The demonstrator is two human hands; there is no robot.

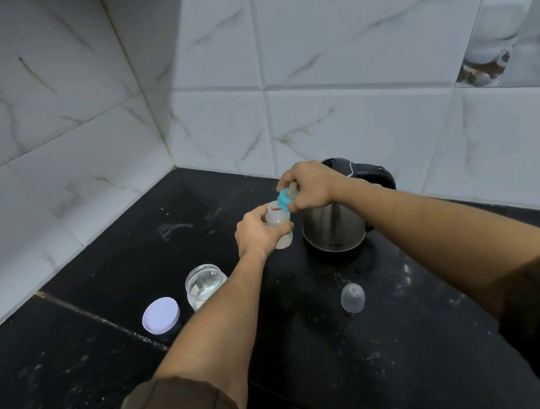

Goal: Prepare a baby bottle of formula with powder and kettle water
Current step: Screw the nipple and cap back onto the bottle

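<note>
Bottle [278, 224] in left hand [255, 235] grip

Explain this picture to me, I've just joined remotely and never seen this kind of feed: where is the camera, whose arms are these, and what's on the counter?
There is no machine here. One wide-angle camera sits on a person's head and looks forward and down, so the two arms reaching in are that person's own.

The left hand holds a small bottle upright, its mouth open. The right hand holds the blue ring with teat tilted at the bottle's mouth, not seated on it.

On the black counter, in a tiled corner: a steel kettle just behind the hands, an open jar with white powder near the left forearm, its lid lying beside it, and a clear cap lying alone nearer the camera.
</note>
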